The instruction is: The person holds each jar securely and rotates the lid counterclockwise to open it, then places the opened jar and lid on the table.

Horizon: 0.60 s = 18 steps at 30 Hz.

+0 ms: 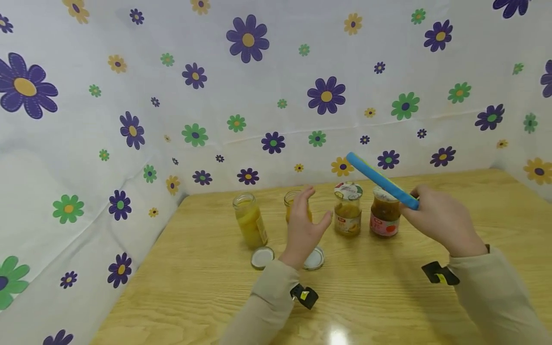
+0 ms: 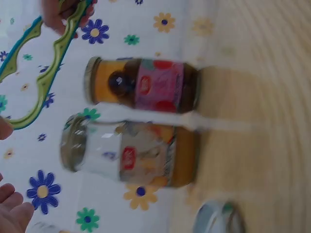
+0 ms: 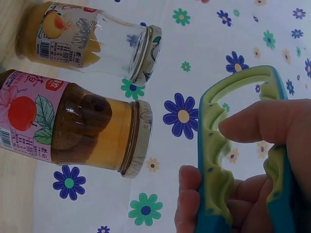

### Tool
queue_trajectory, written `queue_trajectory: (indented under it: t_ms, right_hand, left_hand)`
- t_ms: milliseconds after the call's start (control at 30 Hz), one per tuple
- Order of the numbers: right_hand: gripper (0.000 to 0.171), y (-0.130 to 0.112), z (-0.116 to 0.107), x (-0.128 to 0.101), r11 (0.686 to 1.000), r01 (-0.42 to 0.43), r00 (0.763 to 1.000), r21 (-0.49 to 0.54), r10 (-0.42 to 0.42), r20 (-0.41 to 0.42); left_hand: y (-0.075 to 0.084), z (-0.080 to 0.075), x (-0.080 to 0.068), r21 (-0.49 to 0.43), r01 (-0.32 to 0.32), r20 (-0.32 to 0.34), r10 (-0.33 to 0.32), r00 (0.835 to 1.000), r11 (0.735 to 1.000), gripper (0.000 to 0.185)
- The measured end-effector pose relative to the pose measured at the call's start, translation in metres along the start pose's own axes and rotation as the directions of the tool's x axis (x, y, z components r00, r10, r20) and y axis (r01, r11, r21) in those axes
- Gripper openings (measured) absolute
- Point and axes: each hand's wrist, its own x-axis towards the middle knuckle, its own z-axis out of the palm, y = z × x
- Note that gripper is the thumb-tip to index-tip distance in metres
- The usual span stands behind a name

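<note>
Four glass jars point(image 1: 347, 211) stand on the wooden worktop point(image 1: 388, 297). The right hand point(image 1: 440, 220) holds a wavy blue-green plastic opener point(image 1: 381, 181). The left hand point(image 1: 304, 230) hovers, its grip wide.

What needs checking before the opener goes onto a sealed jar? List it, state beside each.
1. Opener held firmly: ok, the right hand grips its handle.
2. Left hand free to steady a jar: ok, fingers open, holding nothing.
3. Target still lidded: ok, the peach jar and the red-label jar both wear lids.
4. Both stand upright on the table: ok.
5. Opener over a lid: not ok, it is in the air above the red-label jar, not seated.
6. Loose lids out of the way: ok, they lie nearer the person.
</note>
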Motion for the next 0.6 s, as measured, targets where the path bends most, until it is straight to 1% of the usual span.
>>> queue_trajectory:
  t_ms: [67, 100, 133, 167, 233, 267, 333, 400, 500, 600]
  right_hand:
    - [0.034, 0.0, -0.001, 0.0, 1.0, 0.001, 1.0, -0.008, -0.001, 0.001]
    - [0.035, 0.0, -0.001, 0.0, 1.0, 0.003, 1.0, -0.012, -0.003, 0.001]
    - [0.035, 0.0, -0.001, 0.0, 1.0, 0.003, 1.0, -0.012, -0.003, 0.002]
    - [0.036, 0.0, -0.001, 0.0, 1.0, 0.003, 1.0, -0.014, -0.003, 0.002]
    - [0.036, 0.001, 0.0, 0.0, 1.0, 0.004, 1.0, -0.016, -0.003, 0.002]
    - [0.037, 0.001, 0.0, -0.001, 1.0, 0.004, 1.0, -0.016, -0.004, 0.001]
    - [0.037, 0.001, 0.001, -0.001, 1.0, 0.006, 1.0, -0.016, -0.006, 0.0]
    - [0.036, 0.001, 0.001, -0.002, 1.0, 0.008, 1.0, -0.015, -0.008, 0.002]
    - [0.036, 0.0, 0.002, -0.001, 1.0, 0.011, 1.0, -0.019, -0.011, 0.009]
    - [0.037, 0.0, 0.001, 0.0, 1.0, 0.007, 1.0, -0.027, -0.007, 0.013]
  left_hand:
    - [0.001, 0.011, 0.0, -0.029, 0.076, 0.067, -0.074, 0.995, 0.997, 0.053]
    - [0.001, 0.016, 0.001, -0.043, 0.121, 0.102, -0.116, 0.988, 0.992, 0.054]
    - [0.001, 0.022, 0.002, -0.053, 0.175, 0.138, -0.166, 0.976, 0.983, 0.056]
    - [0.0, 0.027, 0.004, -0.051, 0.226, 0.169, -0.214, 0.962, 0.973, 0.059]
    - [-0.002, 0.035, 0.007, -0.059, 0.33, 0.223, -0.31, 0.924, 0.942, 0.064]
    - [-0.003, 0.039, 0.008, -0.064, 0.371, 0.24, -0.347, 0.907, 0.926, 0.066]
    - [-0.007, 0.045, 0.011, -0.058, 0.435, 0.267, -0.406, 0.874, 0.899, 0.069]
    - [-0.011, 0.05, 0.014, -0.064, 0.476, 0.282, -0.442, 0.852, 0.877, 0.07]
    - [-0.016, 0.056, 0.017, -0.05, 0.49, 0.279, -0.459, 0.843, 0.87, 0.068]
    - [-0.02, 0.061, 0.019, -0.021, 0.472, 0.274, -0.449, 0.85, 0.881, 0.06]
